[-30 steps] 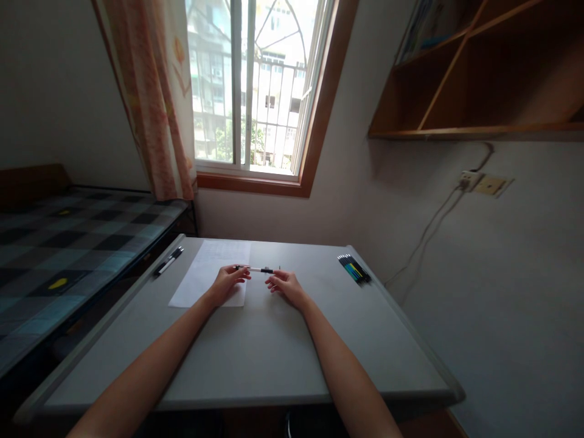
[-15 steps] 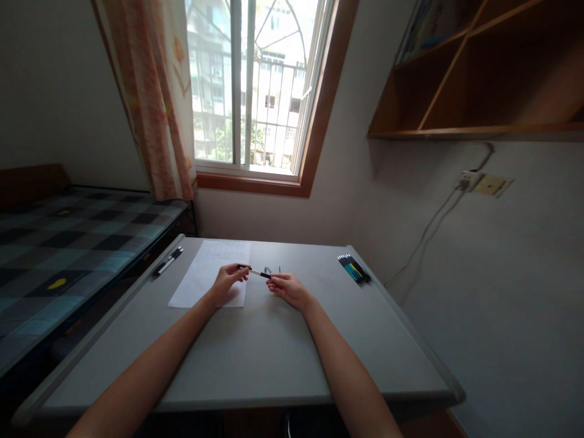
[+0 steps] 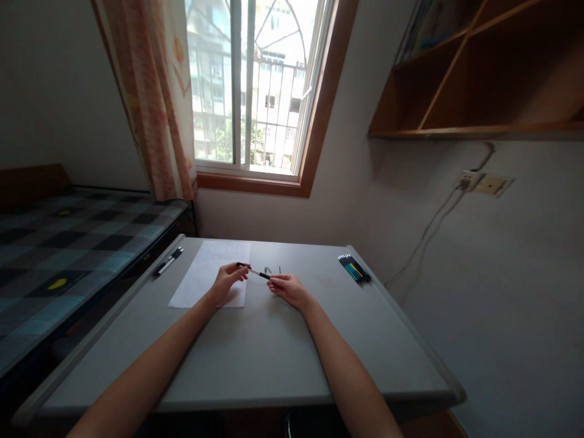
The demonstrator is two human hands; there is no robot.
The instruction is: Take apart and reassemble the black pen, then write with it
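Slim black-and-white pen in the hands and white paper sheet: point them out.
Slim black-and-white pen [image 3: 255,272], head view, white barrel section.
White paper sheet [image 3: 201,272], head view, its bare middle.

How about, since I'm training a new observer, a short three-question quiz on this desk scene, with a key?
1. True or false: the left hand and right hand hold one pen between them.
2. Which edge of the desk is the dark bundle with blue and yellow patches nearest? A: left. B: right. C: near.
3. Short answer: what lies on the desk beneath the left hand?

Key: 1 true; 2 B; 3 white paper.
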